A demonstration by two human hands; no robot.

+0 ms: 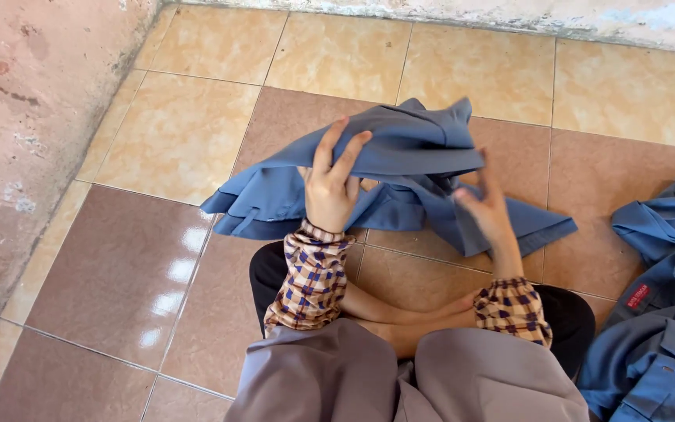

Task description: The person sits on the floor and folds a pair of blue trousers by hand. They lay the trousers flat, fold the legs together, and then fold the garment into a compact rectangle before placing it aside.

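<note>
A: What is showing in the head view, middle of the frame?

B: A person is sitting cross-legged on the tiled floor (158, 141), and both hands are working a crumpled blue cloth garment (400, 168). The garment is hanging just above centre, partly lifted, with its lower edges trailing onto the tiles.

A: What is the left hand doing?

B: The left hand (331, 184) is sitting a little left of centre. Its fingers are spreading upward and curling over a fold of the blue garment, so it is gripping the cloth from below and behind.

A: And the right one?

B: The right hand (484, 205) is sitting right of centre, blurred by motion. It is lying against the garment's right flap, fingers stretched out; I cannot tell whether it is pinching the cloth or only pressing on it.

A: What is the person wearing?

B: Checked sleeves in brown, cream and purple (312, 273) are covering both wrists, and a grey-mauve cloth (400, 375) is lying across the lap at the bottom of the frame.

A: Anything else nearby?

B: A pile of further blue garments (658, 297) is lying at the right edge, well apart from the lifted one. A worn pinkish wall (33, 109) is running down the left side, and a pale wall base (509, 16) is crossing the top.
</note>
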